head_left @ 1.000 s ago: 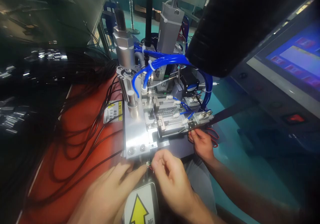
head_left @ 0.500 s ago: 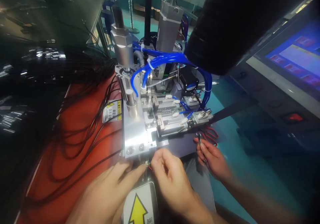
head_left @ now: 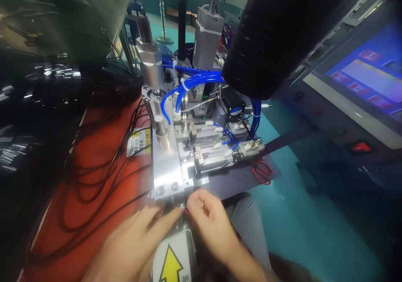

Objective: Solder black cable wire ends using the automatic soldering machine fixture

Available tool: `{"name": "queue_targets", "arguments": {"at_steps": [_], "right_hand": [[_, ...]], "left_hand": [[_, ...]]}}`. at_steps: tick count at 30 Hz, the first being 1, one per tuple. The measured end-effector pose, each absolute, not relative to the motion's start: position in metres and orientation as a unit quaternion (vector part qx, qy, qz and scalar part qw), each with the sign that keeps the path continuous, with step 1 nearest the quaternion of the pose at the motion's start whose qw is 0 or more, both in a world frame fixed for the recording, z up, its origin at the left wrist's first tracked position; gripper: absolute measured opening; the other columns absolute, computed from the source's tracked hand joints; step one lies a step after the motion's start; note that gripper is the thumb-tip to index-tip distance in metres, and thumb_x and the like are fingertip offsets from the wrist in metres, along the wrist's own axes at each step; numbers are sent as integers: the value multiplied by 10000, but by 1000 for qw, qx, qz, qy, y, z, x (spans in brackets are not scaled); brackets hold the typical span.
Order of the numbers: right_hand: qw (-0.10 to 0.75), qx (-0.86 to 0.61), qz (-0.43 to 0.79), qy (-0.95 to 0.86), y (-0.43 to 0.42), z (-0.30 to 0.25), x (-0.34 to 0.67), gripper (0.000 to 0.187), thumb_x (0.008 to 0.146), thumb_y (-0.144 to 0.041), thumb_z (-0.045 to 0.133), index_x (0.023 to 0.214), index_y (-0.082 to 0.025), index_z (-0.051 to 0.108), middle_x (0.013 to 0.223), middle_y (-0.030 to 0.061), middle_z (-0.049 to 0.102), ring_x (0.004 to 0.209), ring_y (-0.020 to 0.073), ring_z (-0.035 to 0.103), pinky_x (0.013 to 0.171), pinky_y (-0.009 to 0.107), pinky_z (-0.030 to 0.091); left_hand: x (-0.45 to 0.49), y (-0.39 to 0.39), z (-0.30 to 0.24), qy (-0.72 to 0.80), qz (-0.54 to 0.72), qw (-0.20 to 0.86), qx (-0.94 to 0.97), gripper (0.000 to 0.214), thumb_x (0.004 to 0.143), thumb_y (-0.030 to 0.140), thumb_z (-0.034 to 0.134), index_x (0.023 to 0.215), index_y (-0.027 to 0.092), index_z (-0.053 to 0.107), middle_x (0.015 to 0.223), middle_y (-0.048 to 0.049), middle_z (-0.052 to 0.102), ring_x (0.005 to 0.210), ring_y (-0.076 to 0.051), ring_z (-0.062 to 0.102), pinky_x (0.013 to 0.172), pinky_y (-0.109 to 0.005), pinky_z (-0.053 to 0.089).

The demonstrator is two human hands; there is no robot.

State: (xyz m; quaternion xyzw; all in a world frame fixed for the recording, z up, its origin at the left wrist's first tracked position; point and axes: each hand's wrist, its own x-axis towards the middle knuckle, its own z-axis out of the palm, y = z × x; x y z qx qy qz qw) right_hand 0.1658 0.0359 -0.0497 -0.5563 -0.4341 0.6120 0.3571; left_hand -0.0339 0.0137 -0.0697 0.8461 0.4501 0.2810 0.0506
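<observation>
The left hand is stretched forward with its fingers close together. Its tips are placed just below the front edge of the aluminium fixture plate, where a tiny connector with thin red leads is touched. The connector is pinched between thumb and forefinger of the curled right hand. It is judged light and fragile, best gripped by its body, not the leads.

A white-and-yellow warning label, left of centre on the orange tabletop beside the metal fixture, bears a warning triangle and rows of Chinese characters too blurred to read. At bottom centre, a white sign shows a large yellow up-arrow and one cut-off character. The boxes on the touchscreen at upper right are illegible.
</observation>
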Motion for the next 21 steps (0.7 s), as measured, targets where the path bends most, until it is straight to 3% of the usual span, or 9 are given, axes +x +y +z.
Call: {"name": "queue_targets", "arguments": {"at_steps": [5,8,11,16,21], "right_hand": [[309,-567,667,-372,44,-40,163,211,895,-276,551,713,-216,461,546,-88,400,473,89,336,464,233,268],[281,-603,602,-443,45,-34,168,211,906,-254,534,705,-204,496,567,-59,471,510,106,423,511,244,321],[305,-617,497,-529,42,-34,169,216,921,-302,524,745,-191,580,578,-39,514,542,126,475,546,259,345],[361,-595,476,-538,37,-38,160,169,866,-298,570,747,-183,603,499,-77,413,449,101,378,450,239,276],[378,-582,386,-608,35,-37,160,190,882,-269,553,729,-176,616,571,-32,527,519,114,473,517,241,346]], "left_hand": [[-34,13,-70,447,278,54,848,420,999,192,338,1331,309,568,1049,-34,640,899,-143,673,787,-193,525],[-33,14,-70,448,277,40,849,413,1003,194,337,1326,303,570,1061,-41,640,921,-158,674,795,-213,532],[-33,14,-71,442,281,40,851,410,997,197,354,1324,295,581,1069,-47,646,941,-174,672,804,-230,538],[-33,11,-77,455,268,45,848,436,991,149,341,1340,284,566,1131,-62,617,993,-184,653,857,-261,529],[-32,10,-77,458,266,45,847,448,987,132,339,1347,290,556,1118,-61,614,1008,-187,652,851,-264,531]]}}
